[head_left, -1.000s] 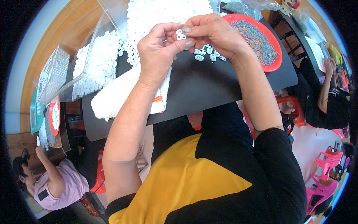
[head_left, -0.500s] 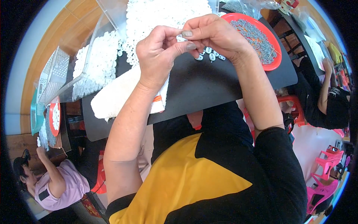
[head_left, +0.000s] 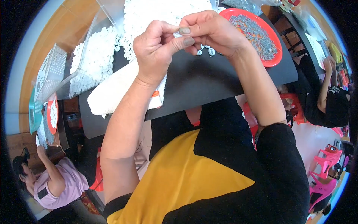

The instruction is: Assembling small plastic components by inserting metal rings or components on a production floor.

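Observation:
Above the dark table [head_left: 194,84], my left hand [head_left: 156,48] and my right hand [head_left: 216,31] meet fingertip to fingertip. Both are closed in a pinch on one small white plastic piece [head_left: 177,34], mostly covered by my thumbs and fingers. Whether a nail is in it, I cannot tell. Several similar small white pieces [head_left: 211,51] with dark openings lie below my right hand. To its right is a red plate [head_left: 277,56] of thin grey metal nails [head_left: 253,37]. Beyond my hands spreads a big heap of white plastic pieces [head_left: 160,11].
A folded white towel [head_left: 115,89] lies by my left forearm. Left of it, a clear plastic bin [head_left: 84,59] holds more white pieces. Two people sit nearby, one in a pink shirt [head_left: 63,183] at lower left, one in black [head_left: 332,112] at right. Pink chairs [head_left: 326,164] stand at lower right.
The view has shifted slightly. My fingertips have drawn closer over the white piece, hiding more of it, and my right hand now covers more of the loose pieces below it.

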Available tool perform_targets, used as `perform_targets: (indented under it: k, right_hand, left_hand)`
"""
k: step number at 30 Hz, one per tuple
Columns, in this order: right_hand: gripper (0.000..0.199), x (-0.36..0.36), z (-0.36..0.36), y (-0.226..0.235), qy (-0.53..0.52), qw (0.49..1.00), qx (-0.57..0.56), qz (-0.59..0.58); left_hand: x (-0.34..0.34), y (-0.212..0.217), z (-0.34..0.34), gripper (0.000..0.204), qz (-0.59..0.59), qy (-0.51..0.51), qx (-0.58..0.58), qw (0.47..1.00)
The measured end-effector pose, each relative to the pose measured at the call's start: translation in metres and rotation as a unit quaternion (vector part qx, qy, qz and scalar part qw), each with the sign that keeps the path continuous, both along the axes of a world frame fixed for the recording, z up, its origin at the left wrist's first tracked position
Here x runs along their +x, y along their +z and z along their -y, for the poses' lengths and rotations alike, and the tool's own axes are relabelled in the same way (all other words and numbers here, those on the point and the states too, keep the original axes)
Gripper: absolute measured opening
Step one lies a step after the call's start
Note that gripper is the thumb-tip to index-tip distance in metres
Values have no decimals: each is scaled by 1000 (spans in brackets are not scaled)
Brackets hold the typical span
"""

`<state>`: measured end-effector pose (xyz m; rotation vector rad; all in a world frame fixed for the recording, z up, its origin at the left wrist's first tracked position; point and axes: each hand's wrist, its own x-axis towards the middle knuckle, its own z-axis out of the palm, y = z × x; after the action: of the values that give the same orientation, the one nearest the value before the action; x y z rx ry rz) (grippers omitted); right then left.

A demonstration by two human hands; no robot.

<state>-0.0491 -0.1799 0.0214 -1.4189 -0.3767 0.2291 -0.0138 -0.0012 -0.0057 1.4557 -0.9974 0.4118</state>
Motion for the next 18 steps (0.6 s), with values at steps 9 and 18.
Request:
perform_targets:
  k: [9,18]
  right_hand:
    - [17,8,-1,-4,16,999,39,-7]
    - [15,7,-23,27,-255,963,-72,43]
  left_hand:
    - [-7,8,7,17,-133,-69,-47,988]
    - [15,11,-7,25,-347,9,-145,927]
